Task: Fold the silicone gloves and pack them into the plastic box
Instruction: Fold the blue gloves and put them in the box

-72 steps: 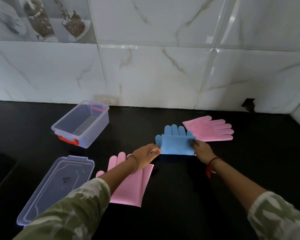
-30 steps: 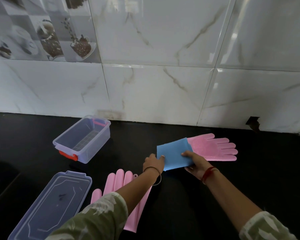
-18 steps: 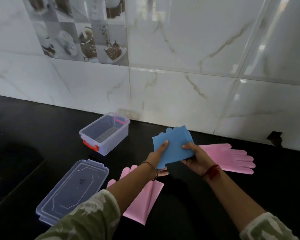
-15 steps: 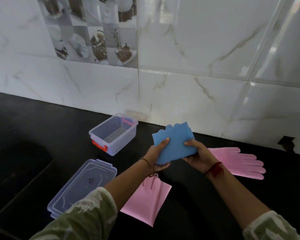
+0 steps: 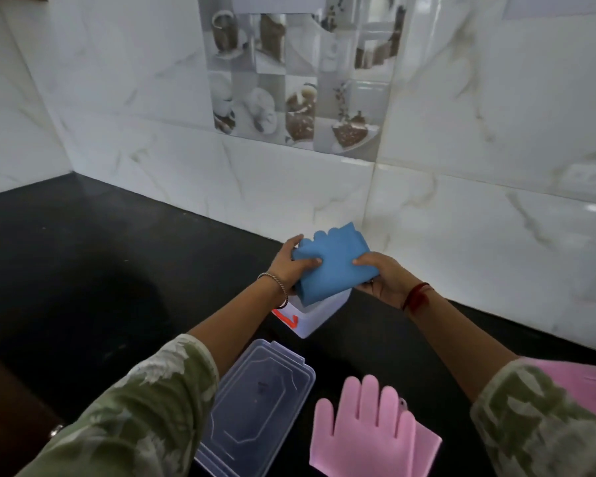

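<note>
While both hands, left (image 5: 291,266) and right (image 5: 381,275), grip the folded blue glove (image 5: 331,266) over the box (image 5: 315,313), the lid (image 5: 258,407) lies on the tabletop (image 5: 83,270).

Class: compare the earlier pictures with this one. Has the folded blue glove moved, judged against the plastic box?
Yes. The blue glove, held by both hands, left the counter beside the far pink glove and went leftward; it is now over the plastic box.
</note>
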A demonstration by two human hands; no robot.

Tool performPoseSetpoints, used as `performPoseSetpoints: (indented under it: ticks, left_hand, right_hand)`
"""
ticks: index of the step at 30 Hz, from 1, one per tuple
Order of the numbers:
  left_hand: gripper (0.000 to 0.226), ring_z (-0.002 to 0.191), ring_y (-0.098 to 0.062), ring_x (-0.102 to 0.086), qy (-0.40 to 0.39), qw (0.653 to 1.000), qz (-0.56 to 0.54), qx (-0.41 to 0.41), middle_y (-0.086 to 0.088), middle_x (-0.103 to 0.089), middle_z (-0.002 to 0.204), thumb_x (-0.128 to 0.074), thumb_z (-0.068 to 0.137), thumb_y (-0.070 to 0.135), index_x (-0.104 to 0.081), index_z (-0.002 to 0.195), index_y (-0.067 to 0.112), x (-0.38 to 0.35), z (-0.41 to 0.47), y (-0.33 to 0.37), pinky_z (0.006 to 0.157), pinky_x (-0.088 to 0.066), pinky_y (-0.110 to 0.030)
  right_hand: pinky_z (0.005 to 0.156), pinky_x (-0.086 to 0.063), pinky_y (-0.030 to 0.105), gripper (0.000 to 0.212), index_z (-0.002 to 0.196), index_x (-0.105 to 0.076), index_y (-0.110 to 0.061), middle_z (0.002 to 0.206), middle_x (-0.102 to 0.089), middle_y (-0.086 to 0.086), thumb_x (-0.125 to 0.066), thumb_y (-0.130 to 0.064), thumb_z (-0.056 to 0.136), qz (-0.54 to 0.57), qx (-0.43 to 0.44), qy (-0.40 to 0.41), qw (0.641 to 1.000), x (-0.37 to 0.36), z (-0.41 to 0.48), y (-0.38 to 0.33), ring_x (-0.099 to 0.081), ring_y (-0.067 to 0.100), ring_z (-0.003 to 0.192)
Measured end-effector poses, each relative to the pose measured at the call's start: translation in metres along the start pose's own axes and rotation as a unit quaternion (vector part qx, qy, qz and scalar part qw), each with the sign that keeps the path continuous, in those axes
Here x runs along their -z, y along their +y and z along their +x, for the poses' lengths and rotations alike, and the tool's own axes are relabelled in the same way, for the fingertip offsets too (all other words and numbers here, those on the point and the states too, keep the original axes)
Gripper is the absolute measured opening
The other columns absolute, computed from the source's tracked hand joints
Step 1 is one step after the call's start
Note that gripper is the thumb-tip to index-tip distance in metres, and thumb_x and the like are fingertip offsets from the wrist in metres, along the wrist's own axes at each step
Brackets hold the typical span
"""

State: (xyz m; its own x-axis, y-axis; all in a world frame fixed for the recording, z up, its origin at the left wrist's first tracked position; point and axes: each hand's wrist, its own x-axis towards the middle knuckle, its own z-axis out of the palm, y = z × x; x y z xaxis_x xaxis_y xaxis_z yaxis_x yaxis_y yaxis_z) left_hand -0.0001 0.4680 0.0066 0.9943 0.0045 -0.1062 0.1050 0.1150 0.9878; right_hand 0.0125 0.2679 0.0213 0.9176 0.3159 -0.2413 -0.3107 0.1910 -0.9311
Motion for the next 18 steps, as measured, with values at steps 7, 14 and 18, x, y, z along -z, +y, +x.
performPoseSetpoints:
  ticks: [7,14,18]
  left_hand:
    - [0.034,0.09,-0.025,-0.056,0.063,0.99,0.128,0.019,-0.02,-0.06,0.106,-0.07,0.077,0.009,-0.058,0.108,0.001,0.033,0.033,-0.019,0.075,-0.048,-0.037]
    - [0.016,0.076,-0.021,-0.053,0.079,0.951,0.297,0.02,-0.007,-0.057,0.078,-0.067,0.079,0.022,-0.062,0.082,0.008,0.035,0.054,-0.034,0.064,-0.04,-0.028]
    - [0.027,0.071,-0.021,-0.05,0.056,0.921,0.383,0.032,-0.001,-0.05,0.064,-0.064,0.08,0.025,-0.048,0.061,0.016,0.032,0.059,-0.037,0.057,-0.036,-0.026]
  right_hand:
    - [0.065,-0.055,0.026,0.029,0.103,-0.059,0.006,0.092,-0.06,0.013,-0.069,-0.011,0.081,-0.237,0.025,0.093,0.967,-0.011,0.054,0.007,-0.061,0.02,0.077]
    - [0.063,-0.036,0.028,0.027,0.089,-0.063,0.002,0.082,-0.057,0.009,-0.056,-0.025,0.09,-0.539,0.075,0.097,0.834,-0.003,0.079,0.024,-0.049,0.02,0.076]
    - [0.07,-0.037,0.029,0.02,0.095,-0.063,-0.002,0.094,-0.063,0.014,-0.057,-0.019,0.087,-0.572,0.093,0.113,0.807,-0.004,0.09,0.03,-0.051,0.021,0.08]
